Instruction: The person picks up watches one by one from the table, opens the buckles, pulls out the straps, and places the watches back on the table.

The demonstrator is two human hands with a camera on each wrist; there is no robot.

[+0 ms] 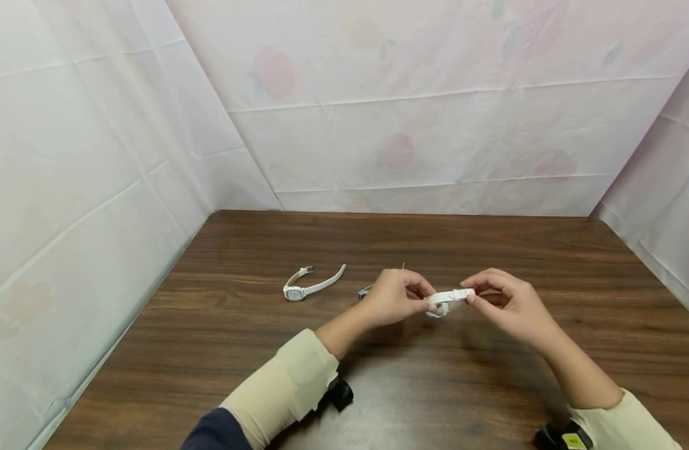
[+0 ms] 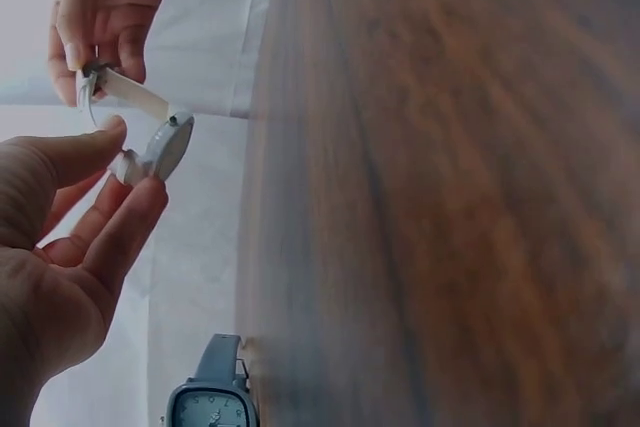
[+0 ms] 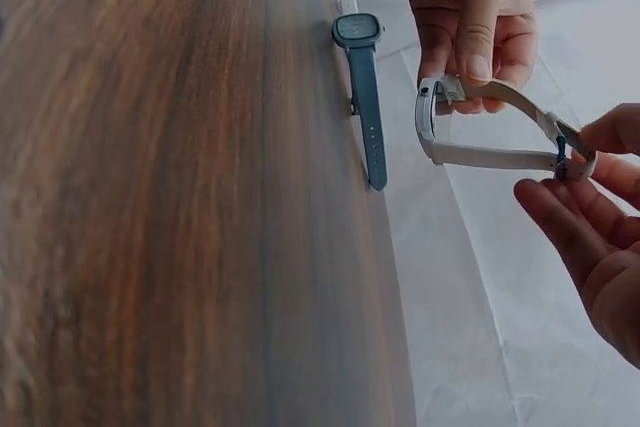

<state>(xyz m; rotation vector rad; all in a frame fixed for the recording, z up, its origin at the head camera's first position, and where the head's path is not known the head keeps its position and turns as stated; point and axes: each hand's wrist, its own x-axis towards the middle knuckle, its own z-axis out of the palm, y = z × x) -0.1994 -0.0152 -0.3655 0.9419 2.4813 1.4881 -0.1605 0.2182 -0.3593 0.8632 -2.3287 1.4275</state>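
Note:
Both hands hold a white wristwatch (image 1: 450, 296) above the table, its strap bent into a loop. My left hand (image 1: 392, 297) pinches it by the strap right beside the watch case, thumb on one side and fingers on the other. At the opposite end, my right hand (image 1: 509, 306) pinches the strap around the buckle (image 3: 566, 152). From the right wrist view, the strap's two halves meet at that buckle, and the case (image 3: 427, 119) stands edge-on. The left wrist view shows the round-edged case (image 2: 170, 145) tilted, with its dial mostly turned away.
A second white watch (image 1: 295, 292) lies unfastened on the brown wooden table (image 1: 209, 350), left of the hands. Behind my left hand lies a blue-grey watch (image 3: 367, 107), mostly hidden in the head view. White patterned cloth (image 1: 434, 137) hangs around the table's back and sides.

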